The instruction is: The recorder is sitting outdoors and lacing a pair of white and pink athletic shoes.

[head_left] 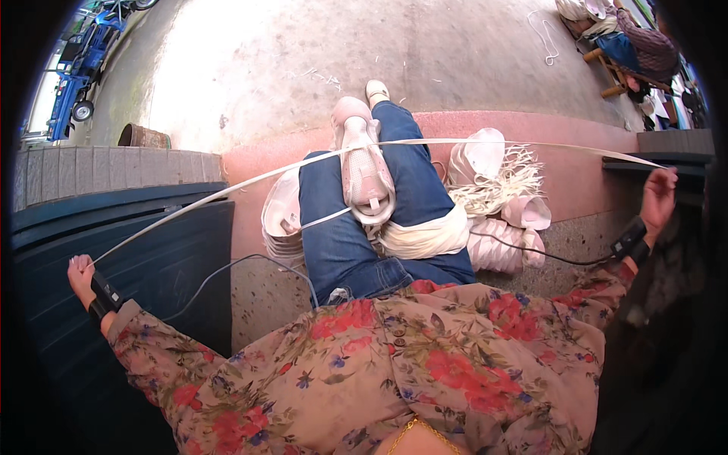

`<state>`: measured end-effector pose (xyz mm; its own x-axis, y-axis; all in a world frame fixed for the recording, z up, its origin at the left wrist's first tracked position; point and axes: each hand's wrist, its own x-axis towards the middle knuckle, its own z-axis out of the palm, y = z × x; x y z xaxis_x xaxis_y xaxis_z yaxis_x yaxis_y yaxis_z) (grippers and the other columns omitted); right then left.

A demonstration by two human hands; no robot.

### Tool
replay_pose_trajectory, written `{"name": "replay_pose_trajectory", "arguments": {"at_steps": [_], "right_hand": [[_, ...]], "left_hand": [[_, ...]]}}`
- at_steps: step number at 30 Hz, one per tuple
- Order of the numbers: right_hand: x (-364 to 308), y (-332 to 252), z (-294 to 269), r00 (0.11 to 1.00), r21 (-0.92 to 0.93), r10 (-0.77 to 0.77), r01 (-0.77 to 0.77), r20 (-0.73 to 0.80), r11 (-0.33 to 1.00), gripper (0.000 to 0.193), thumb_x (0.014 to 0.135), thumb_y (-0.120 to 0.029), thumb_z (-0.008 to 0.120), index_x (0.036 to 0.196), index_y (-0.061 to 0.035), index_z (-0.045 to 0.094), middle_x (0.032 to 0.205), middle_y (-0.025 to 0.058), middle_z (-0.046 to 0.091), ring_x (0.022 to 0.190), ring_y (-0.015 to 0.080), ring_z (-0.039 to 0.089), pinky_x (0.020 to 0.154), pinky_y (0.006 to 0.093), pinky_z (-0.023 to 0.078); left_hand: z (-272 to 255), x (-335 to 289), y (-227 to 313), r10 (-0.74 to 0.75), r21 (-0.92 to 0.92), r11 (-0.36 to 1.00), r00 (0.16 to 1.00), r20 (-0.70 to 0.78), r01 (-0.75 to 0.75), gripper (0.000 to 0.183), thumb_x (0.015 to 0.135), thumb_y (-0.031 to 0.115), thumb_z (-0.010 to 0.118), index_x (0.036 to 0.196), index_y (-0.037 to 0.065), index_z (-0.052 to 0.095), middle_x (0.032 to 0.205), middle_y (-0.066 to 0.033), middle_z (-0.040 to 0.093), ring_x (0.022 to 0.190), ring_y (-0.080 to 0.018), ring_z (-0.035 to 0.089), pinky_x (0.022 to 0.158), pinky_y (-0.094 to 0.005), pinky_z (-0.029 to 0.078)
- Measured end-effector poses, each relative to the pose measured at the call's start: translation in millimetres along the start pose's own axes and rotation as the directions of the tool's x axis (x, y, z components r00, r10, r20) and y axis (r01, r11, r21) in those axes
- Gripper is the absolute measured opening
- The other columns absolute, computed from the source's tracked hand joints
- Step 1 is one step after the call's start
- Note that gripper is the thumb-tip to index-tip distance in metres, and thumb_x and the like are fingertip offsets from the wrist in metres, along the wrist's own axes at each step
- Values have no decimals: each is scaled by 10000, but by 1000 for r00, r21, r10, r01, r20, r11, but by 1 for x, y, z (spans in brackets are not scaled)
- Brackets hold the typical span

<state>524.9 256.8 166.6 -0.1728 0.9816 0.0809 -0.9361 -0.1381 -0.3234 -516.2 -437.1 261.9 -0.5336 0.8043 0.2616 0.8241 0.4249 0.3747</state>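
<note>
A long cream shoelace (269,176) is pulled taut between my two widely spread hands. My left hand (81,280), out at the far left, is closed on one end of it. My right hand (658,201), raised at the far right, pinches the other end. The lace crosses over a pale pink and white sneaker (367,178) that lies along my lap, toe pointing away. From the sneaker's side near its heel, a short strip of lace runs left over my thigh. A thick bundle of cream laces (426,236) is draped over my right thigh.
Stacked pink and white shoe pieces (282,216) stand left of my legs, more shoe pieces (497,246) at right beside loose laces (508,182). Cables run from both wrist bands. Dark panels (136,250) flank me. A person (648,49) sits far right; a blue vehicle (80,64) stands far left.
</note>
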Motion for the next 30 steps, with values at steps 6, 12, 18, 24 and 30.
{"name": "replay_pose_trajectory", "arguments": {"at_steps": [6,12,18,24,30], "right_hand": [[-7,121,53,983,-692,-155,42,-101,721,224,895,-111,430,1038,49,492,979,146,571,916,191,550,946,331,391],[-59,318,-28,841,-978,539,-153,-52,145,126,822,-86,542,914,-42,617,860,54,599,801,165,565,754,276,454],[-87,420,-25,668,-953,723,300,176,-45,101,751,-110,577,812,-56,637,785,132,598,776,297,563,688,361,440],[-76,453,-37,658,-859,747,433,95,-272,151,750,-105,493,765,-71,639,740,165,599,741,329,573,641,413,442],[-71,467,-35,651,-687,740,617,171,-384,116,703,-84,522,715,-110,635,767,79,572,840,259,525,678,397,413]], "left_hand": [[232,74,231,-789,-695,483,608,-82,533,229,862,225,493,642,199,436,502,86,303,365,-35,259,318,-200,196],[405,58,390,-357,-500,549,728,585,670,385,768,84,543,1132,5,445,762,-19,526,604,-88,470,512,-219,404],[478,41,498,-114,-392,451,487,866,802,137,757,69,567,857,-24,553,682,-73,584,538,-122,545,494,-231,458],[511,44,522,-228,-357,458,495,838,814,123,813,91,493,809,-16,552,728,-66,576,617,-125,556,551,-232,454],[515,47,529,-191,-438,343,519,834,831,148,838,100,459,828,-24,540,788,-73,577,716,-123,560,617,-223,436]]}}
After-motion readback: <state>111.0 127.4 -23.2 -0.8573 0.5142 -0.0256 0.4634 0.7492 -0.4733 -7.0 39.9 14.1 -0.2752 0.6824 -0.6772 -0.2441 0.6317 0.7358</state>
